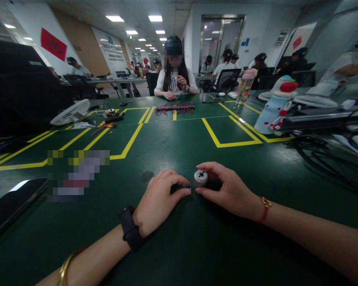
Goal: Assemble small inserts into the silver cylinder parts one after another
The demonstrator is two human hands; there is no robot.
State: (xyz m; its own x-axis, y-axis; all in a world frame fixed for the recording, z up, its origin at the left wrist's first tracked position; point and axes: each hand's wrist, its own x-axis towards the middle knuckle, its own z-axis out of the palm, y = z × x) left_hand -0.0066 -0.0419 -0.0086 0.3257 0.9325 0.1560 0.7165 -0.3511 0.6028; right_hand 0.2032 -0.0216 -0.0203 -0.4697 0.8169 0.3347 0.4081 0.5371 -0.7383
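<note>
Head view: the right hand (235, 192) has its thumb and finger around a round metal can (200, 178) on the green tabletop (179, 246). The left hand (159, 198) is just beside it, thumb and finger curved close to a tiny bit (190, 189), but whether they pinch it, I cannot tell.
</note>
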